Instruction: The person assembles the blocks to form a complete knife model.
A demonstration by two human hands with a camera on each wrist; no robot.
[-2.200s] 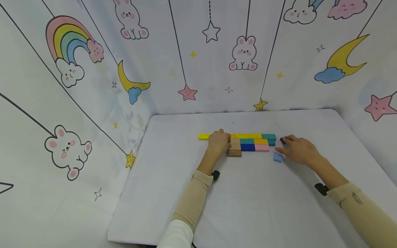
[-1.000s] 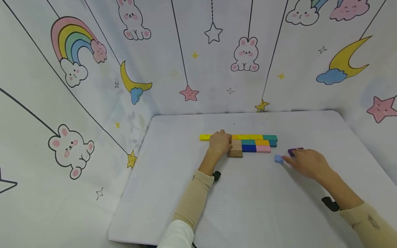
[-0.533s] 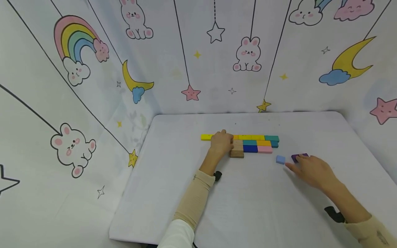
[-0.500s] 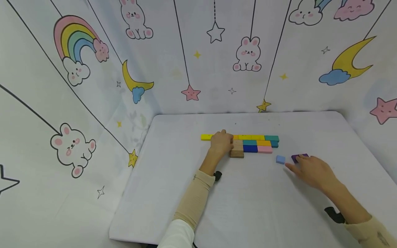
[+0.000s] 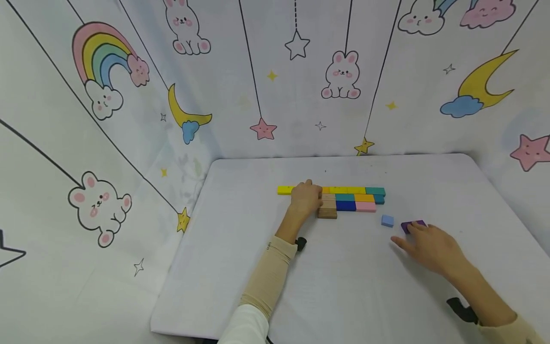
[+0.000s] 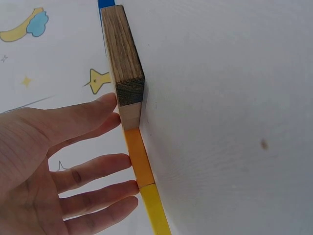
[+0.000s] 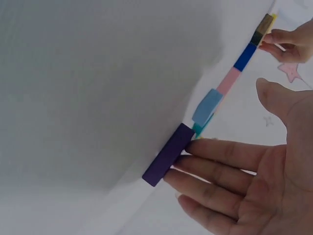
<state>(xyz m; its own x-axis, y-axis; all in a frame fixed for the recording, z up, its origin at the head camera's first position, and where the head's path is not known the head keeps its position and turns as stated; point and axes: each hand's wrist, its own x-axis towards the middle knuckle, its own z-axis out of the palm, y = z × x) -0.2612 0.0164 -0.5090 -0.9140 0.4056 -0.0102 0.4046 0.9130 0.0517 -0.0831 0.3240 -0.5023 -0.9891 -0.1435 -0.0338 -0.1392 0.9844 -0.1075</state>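
Observation:
My right hand touches a purple block lying on the table. In the right wrist view its straight fingertips meet one long side of the purple block, with the thumb held apart. A small light blue block lies just left of it. My left hand rests at the left part of a flat arrangement of coloured blocks. In the left wrist view, its extended fingers touch the edges of an orange block and pale wood beside it; a brown wooden block stands out nearest the thumb.
The arrangement has a back row of yellow blocks ending in a teal block. Nearer rows include a dark blue block and a pink block. A cartoon-printed cloth wall rises behind the white table.
My right hand has slid the purple block from beside the right end of the rows nearer and to the right, turning it. The left hand and the arranged blocks have stayed put.

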